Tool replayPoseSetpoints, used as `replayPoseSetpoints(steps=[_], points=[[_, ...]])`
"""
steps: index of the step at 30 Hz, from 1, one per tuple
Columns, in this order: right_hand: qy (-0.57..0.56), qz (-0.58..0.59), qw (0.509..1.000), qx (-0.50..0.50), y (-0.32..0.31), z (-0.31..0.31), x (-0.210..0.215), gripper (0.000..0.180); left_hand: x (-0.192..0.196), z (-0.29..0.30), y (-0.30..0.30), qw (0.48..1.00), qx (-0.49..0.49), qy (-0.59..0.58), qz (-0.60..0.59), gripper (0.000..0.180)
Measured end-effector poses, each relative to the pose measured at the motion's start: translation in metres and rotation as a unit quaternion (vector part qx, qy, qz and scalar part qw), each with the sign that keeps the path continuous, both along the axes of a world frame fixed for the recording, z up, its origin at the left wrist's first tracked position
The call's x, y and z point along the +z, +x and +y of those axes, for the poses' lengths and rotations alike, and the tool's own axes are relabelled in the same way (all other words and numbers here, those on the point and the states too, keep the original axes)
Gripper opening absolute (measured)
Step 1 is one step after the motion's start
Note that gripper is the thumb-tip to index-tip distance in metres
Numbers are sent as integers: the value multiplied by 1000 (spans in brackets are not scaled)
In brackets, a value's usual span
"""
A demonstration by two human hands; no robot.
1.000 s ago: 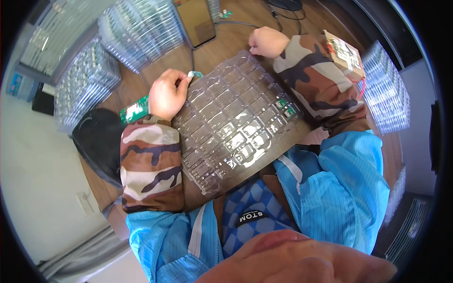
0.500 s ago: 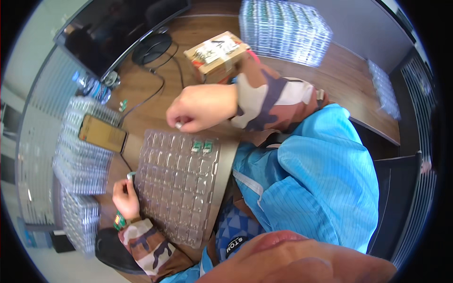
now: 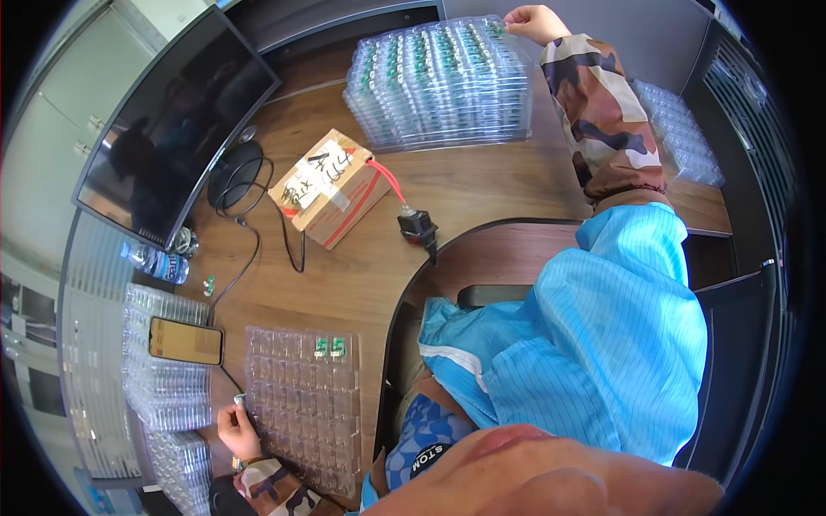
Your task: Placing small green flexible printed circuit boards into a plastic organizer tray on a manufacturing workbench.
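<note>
My right hand [image 3: 537, 24] reaches to the far right corner of a tall stack of clear plastic trays [image 3: 439, 133]. Its fingertips pinch at the top layer, beside the small green circuit boards [image 3: 419, 58] in the pockets; what lies between them is too small to make out. At the lower left, my left hand [image 3: 240, 436] pinches a small whitish piece [image 3: 240, 400] by the edge of a single clear blister tray [image 3: 301, 413]. Two green circuit boards [image 3: 329, 347] sit side by side in that tray's far right pockets; its other pockets look bare.
A cardboard box [image 3: 331, 189] with a red cable and black switch [image 3: 417, 226] stands mid-desk. More stacked trays [image 3: 168, 387] are at left, a phone [image 3: 186, 341] on top. Nearby are a water bottle [image 3: 157, 262], loose small boards [image 3: 209, 285], black cables and a monitor [image 3: 176, 129].
My right hand has gone from above the single tray to the far stack's right corner. My left hand keeps its pinch beside the tray. The whole view has shifted.
</note>
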State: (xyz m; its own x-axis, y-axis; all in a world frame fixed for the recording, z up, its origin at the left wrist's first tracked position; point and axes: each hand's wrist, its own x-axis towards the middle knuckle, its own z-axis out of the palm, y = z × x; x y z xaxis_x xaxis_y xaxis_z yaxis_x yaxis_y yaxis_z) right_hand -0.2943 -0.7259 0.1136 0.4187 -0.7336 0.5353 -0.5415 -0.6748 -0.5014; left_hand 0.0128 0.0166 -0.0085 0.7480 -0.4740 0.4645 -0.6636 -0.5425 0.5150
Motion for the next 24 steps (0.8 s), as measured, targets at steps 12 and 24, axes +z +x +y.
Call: replayPoseSetpoints(steps=[12, 24], points=[[67, 98, 992, -31, 21, -10, -6, 23, -1, 1, 0, 1000, 9, 14, 25, 11], [-5, 117, 993, -34, 15, -7, -6, 29, 5, 3, -6, 1000, 10, 22, 19, 9]])
